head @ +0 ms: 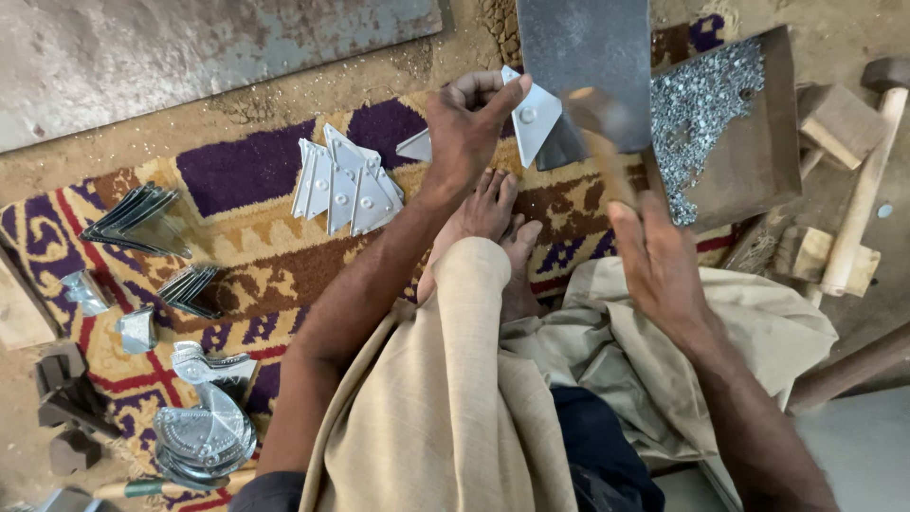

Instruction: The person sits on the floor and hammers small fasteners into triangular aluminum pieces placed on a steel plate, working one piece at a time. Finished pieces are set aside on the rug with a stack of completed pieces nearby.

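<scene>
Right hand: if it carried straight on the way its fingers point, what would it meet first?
Probably the grey metal block straight ahead of the right hand; a motion-blurred object it seems to hold already overlaps the block, though depth is unclear.

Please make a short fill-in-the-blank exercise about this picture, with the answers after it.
1. The left hand pinches a flat white ____-shaped metal piece.
2. The blurred right hand swings a wooden-handled ____.
3. The small silver rivets lie in a brown ____.
4. The stack of white metal pieces rests on the patterned ____.

Missing words: triangle; hammer; tray; carpet
</scene>
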`<state>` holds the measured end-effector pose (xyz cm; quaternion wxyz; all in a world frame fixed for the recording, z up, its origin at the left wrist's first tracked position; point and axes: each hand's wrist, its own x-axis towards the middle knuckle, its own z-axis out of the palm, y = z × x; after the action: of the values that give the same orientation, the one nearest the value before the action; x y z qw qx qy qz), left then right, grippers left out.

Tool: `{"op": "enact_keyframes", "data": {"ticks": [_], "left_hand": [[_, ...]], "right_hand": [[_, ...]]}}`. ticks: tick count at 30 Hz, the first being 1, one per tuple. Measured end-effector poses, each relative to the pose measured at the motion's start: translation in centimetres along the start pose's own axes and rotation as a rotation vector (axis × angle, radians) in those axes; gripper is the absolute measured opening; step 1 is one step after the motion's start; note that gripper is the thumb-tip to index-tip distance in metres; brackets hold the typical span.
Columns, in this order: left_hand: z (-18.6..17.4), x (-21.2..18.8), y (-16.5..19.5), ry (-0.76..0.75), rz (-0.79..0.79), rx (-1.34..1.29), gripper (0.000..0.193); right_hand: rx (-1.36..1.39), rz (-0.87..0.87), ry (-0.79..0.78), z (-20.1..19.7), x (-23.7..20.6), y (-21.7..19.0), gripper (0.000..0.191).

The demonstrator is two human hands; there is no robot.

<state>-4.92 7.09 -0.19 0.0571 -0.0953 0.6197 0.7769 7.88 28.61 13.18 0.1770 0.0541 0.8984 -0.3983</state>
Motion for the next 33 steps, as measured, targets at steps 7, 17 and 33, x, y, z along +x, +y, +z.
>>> {"op": "enact_keyframes", "data": {"ticks": [7,17,33], "left_hand": [[0.0,-0.3,0.2,0.037,0.053,0.003,0.027],[0.7,-0.1,0.1,0.065,0.037,-0.056,0.027],[1.1,1.0,0.9,0.092,-0.025,-0.011,0.034]], "right_hand": [[0.178,-0.065,0.109,0.2,-0.5,-0.6,0.034],[-0.161,-0.267,0.364,0.9,0.5,-0.9,0.032],[-0.160,0.089,-0.045,-0.2,2.5,3.3,0.031]]}}
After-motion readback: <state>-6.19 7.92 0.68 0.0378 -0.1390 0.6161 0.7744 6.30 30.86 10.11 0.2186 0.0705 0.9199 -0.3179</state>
